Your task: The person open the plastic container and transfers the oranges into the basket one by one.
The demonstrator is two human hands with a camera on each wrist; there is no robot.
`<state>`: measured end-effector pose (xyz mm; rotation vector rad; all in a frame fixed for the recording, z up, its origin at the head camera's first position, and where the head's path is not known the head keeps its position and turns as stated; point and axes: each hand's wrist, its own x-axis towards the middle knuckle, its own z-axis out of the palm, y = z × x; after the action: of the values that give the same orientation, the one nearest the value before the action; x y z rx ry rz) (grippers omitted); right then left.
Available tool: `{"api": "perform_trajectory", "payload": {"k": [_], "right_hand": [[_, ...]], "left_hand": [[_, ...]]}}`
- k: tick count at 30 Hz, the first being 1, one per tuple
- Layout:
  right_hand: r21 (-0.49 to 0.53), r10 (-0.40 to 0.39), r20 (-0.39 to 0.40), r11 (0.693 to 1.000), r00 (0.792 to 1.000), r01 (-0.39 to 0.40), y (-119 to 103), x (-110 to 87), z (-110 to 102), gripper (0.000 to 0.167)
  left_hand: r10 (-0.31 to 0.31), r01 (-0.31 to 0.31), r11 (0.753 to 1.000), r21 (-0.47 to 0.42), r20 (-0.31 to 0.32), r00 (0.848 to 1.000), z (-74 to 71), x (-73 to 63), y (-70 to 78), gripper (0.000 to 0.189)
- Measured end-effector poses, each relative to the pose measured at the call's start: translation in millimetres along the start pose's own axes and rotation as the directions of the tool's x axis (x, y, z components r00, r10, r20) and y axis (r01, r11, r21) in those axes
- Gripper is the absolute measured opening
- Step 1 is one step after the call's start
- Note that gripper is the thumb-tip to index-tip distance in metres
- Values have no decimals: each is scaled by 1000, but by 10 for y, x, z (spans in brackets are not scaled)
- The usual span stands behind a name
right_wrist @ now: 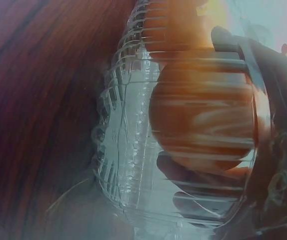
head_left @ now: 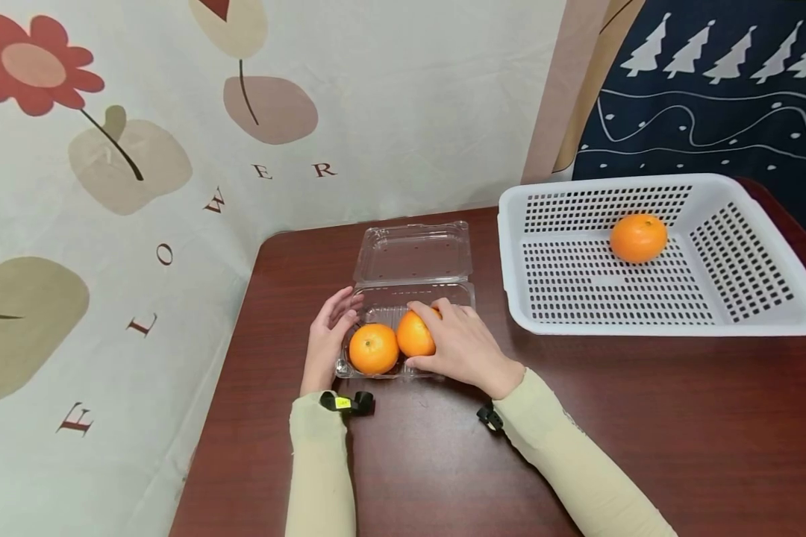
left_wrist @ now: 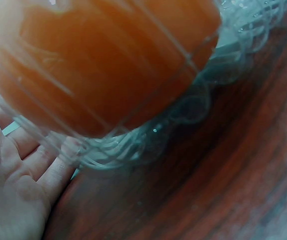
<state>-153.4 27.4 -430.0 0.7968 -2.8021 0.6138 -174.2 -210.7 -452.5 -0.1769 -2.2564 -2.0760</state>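
A clear plastic clamshell box lies with its lid laid back away from me. Inside its near left corner sits one orange; this fruit fills much of the left wrist view behind the ribbed wall. My right hand grips a second orange from the right, inside the box and beside the first. Through the plastic in the right wrist view, fingers show around that orange. My left hand rests along the box's left side, its fingers fairly straight against the outer wall.
To the right stands a white perforated basket with one orange in it. A dark reddish wooden table carries everything. Behind and to the left hangs a printed cloth; a dark blue patterned cloth hangs at the far right.
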Motion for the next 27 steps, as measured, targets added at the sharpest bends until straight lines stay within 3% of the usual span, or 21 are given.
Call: {"api": "perform_trajectory", "payload": {"k": [11,19,27], "right_hand": [[3,-17,-28,1000,999,17,2,7,-23,84],[23,-13,-24,1000,1000,14,3,5,-49,86],[68,-1,-1,998,1000,1,-8,-2,-102,88]], "left_hand": [[-5,5,1000,0,0,1000,-5,0,1,42],[6,-6,1000,3,2,1000,-40,44,-126,42],[-1,1,1000,-4,-1,1000,5,-5,20,42]]}}
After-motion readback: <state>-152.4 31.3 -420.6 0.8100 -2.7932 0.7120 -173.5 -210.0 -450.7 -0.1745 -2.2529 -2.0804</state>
